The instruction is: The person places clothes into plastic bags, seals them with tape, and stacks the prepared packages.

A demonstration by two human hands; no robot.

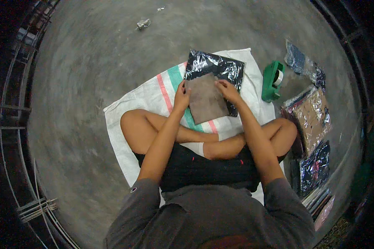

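Note:
A folded grey-brown cloth (207, 101) lies before me, partly over a dark item in glossy clear plastic (216, 62). My left hand (182, 98) grips the cloth's left edge, thumb on top and fingers mostly hidden. At the cloth's upper right, my right hand (228, 90) pinches the edge between thumb and fingers. Both rest above a white woven sack (137, 102) with green and pink stripes, on which I sit cross-legged.
A green tape dispenser (269, 82) with a roll stands right of the sack. Beyond it are plastic-wrapped garments: a blue-grey one (296, 57), a tan one (314, 115) on a stack, and a dark one (314, 168). Crumpled plastic (143, 24) lies on the concrete floor (90, 77).

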